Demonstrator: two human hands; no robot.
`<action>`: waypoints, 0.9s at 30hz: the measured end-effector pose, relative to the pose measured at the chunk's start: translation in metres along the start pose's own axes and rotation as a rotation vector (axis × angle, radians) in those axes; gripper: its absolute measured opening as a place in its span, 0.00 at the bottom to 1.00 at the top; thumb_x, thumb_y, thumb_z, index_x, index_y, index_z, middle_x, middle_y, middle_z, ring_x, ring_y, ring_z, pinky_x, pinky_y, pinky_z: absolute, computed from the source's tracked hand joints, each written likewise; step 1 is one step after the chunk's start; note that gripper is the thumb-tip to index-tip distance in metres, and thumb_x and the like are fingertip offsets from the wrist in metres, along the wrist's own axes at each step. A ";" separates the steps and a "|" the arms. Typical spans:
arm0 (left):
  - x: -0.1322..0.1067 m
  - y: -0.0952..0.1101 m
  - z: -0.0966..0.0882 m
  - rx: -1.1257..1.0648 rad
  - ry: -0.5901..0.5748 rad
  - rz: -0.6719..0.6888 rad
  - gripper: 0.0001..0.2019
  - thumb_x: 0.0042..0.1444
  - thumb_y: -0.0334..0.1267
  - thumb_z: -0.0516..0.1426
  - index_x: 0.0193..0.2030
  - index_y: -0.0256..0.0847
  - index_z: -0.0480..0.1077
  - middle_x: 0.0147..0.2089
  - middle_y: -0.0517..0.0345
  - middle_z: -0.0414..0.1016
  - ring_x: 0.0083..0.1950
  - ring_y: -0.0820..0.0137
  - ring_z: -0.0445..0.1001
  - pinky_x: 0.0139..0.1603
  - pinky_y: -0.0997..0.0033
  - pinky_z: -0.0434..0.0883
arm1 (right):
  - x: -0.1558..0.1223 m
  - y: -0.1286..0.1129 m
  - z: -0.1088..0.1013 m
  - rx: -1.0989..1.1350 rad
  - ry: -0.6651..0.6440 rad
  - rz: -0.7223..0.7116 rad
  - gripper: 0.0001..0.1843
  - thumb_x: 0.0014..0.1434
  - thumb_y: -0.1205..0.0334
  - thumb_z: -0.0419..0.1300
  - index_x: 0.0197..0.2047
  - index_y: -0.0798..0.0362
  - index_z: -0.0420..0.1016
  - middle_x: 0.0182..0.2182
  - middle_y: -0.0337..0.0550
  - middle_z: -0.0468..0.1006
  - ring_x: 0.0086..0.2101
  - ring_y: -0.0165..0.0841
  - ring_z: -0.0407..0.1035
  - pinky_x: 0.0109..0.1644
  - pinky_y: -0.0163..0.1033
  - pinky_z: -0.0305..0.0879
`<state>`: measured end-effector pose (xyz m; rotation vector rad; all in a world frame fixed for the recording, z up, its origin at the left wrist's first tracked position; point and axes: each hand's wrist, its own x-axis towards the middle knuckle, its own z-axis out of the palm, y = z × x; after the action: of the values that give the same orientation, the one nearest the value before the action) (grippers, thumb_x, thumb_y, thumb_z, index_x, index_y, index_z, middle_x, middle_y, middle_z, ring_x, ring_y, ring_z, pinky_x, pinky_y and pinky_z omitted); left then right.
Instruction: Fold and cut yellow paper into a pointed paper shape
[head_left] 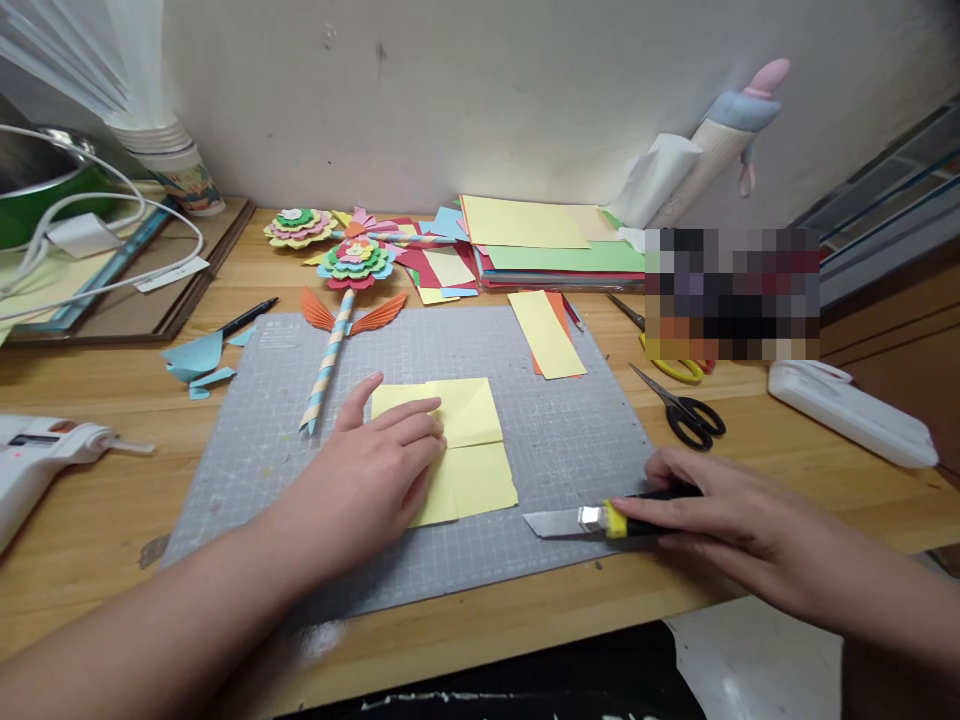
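Under my left hand point(390, 465) lies a creased yellow paper square point(476, 475), partly covered on its left side. The fingers of that hand are stretched out over the sheet. A utility knife point(600, 520) with its blade extended is gripped in my right hand point(720, 520), low over the right front of the grey cutting mat point(570, 450). The blade points left, toward the paper but apart from it. Behind my left hand, a paper flower with a striped stem point(330, 360) and orange pleated leaves rests on the mat.
Black scissors point(686, 415) and a white case point(851, 415) lie at right. A glue gun point(52, 460), blue paper scraps point(195, 355) and a black pen point(247, 316) are at left. Stacked coloured paper point(540, 235) stands against the wall; yellow and orange strips point(547, 335) lie on the mat's back edge.
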<state>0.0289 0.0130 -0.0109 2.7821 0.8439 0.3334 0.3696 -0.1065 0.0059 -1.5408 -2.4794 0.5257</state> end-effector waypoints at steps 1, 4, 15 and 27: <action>0.000 0.002 0.000 0.012 0.016 -0.007 0.11 0.64 0.31 0.49 0.39 0.42 0.73 0.48 0.57 0.79 0.62 0.62 0.70 0.70 0.47 0.35 | -0.004 0.002 -0.001 0.019 -0.024 0.001 0.23 0.66 0.59 0.55 0.62 0.30 0.68 0.40 0.44 0.74 0.37 0.35 0.72 0.37 0.40 0.74; 0.001 0.009 0.004 0.018 0.049 0.025 0.12 0.64 0.31 0.48 0.40 0.42 0.73 0.48 0.57 0.78 0.59 0.63 0.72 0.70 0.50 0.38 | -0.009 0.007 0.000 0.074 0.007 0.033 0.24 0.67 0.59 0.54 0.65 0.33 0.65 0.44 0.47 0.73 0.41 0.37 0.72 0.41 0.44 0.75; 0.000 0.030 0.016 -0.115 -0.223 0.162 0.23 0.67 0.51 0.49 0.65 0.46 0.61 0.56 0.60 0.72 0.64 0.65 0.63 0.70 0.59 0.20 | -0.008 0.013 0.019 0.111 0.024 0.079 0.25 0.67 0.60 0.54 0.65 0.34 0.64 0.46 0.47 0.70 0.45 0.38 0.71 0.47 0.46 0.72; 0.006 0.027 0.009 -0.134 -0.022 0.192 0.23 0.66 0.53 0.48 0.65 0.53 0.61 0.54 0.56 0.73 0.61 0.61 0.66 0.69 0.49 0.37 | -0.014 0.015 0.026 0.169 0.057 0.164 0.26 0.66 0.57 0.55 0.66 0.33 0.62 0.50 0.47 0.69 0.49 0.40 0.69 0.51 0.49 0.69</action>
<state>0.0501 -0.0069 -0.0110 2.7399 0.5298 0.3754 0.3798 -0.1179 -0.0232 -1.6748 -2.2160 0.6874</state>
